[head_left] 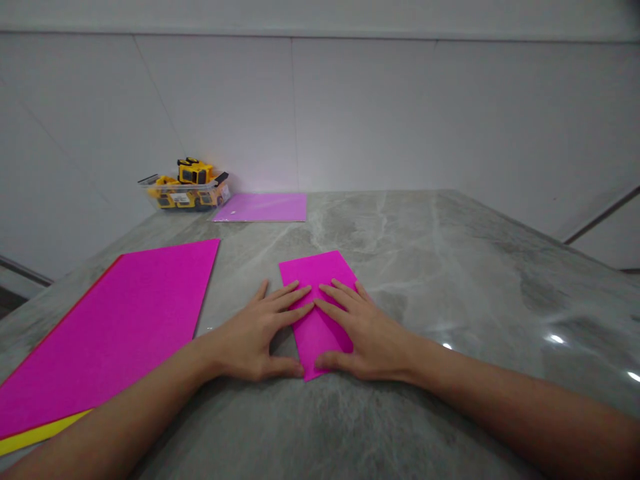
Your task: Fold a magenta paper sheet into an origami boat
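Observation:
A bright pink piece of paper (320, 327), which looks folded, lies flat on the table in front of me. My left hand (267, 330) rests on its left side, fingers spread, with the thumb at the near left corner. From the other side my right hand (363, 333) lies across the right part of the paper, fingers apart and thumb near the close edge. The fingertips of both hands nearly meet over the middle of the sheet. Parts of the paper's left and right edges are hidden under the hands.
Left of my forearm lies a stack of large sheets (130, 320), pink on top, with yellow and red edges showing. At the back stand a clear plastic box (187, 197) of yellow toy vehicles and a flat lilac pack (265, 208). The grey marble-patterned table (450, 267) meets a pale wall.

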A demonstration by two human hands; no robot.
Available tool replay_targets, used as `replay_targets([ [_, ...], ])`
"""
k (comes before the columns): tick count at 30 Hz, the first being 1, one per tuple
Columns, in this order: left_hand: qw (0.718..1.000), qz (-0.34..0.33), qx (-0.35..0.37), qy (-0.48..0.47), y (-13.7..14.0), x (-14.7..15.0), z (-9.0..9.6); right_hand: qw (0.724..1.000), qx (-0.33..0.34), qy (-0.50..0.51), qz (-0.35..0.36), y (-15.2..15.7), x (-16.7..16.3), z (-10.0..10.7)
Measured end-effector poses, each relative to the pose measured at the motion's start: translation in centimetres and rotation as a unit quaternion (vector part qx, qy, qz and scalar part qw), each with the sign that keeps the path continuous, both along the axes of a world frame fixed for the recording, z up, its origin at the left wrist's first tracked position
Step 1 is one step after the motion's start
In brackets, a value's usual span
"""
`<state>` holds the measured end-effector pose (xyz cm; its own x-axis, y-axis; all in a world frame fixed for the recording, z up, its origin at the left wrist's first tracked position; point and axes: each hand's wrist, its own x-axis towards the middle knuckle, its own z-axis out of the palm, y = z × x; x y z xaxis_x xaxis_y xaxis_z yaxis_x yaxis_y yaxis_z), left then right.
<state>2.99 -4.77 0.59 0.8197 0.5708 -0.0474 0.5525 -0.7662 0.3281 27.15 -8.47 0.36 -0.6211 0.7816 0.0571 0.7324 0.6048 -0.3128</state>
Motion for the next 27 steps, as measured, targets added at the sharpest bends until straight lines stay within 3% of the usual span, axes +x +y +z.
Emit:
replay_targets([
  [4, 1.0, 0.015, 0.016, -0.012, 0.0, 0.0, 0.1, 0.998, 0.033, 0.028, 0.046, -0.4, -0.1, 0.4],
  [12, 0.996, -0.026, 0.066, -0.046, 0.5, -0.5, -0.4, 0.972, 0.193, -0.005, 0.138, -1.1, -0.9, -0.3],
  [14, 0.994, -0.022, 0.084, -0.062, 0.8, -0.5, -0.8, 0.963, 0.238, 0.05, 0.116, -1.1, -0.6, -0.4],
  [17, 0.984, 0.003, 0.131, -0.125, 1.2, -0.4, -1.2, 0.944, 0.284, 0.167, 0.015, -0.7, 0.2, 0.2],
  [20, 0.943, 0.071, 0.223, -0.237, 1.6, -0.9, -0.6, 0.909, 0.245, 0.305, -0.141, -0.2, 1.1, 1.6],
  [23, 0.868, 0.191, 0.282, -0.362, 1.5, -1.9, 1.1, 0.825, 0.124, 0.483, -0.266, 0.4, 1.7, 2.8],
  [25, 0.827, 0.283, 0.208, -0.438, 1.2, -2.3, 2.2, 0.773, -0.008, 0.571, -0.277, 0.9, 2.0, 3.1],
  [27, 0.792, 0.34, 0.037, -0.505, 0.7, -2.3, 3.1, 0.751, -0.12, 0.594, -0.263, 1.6, 2.2, 2.8],
])
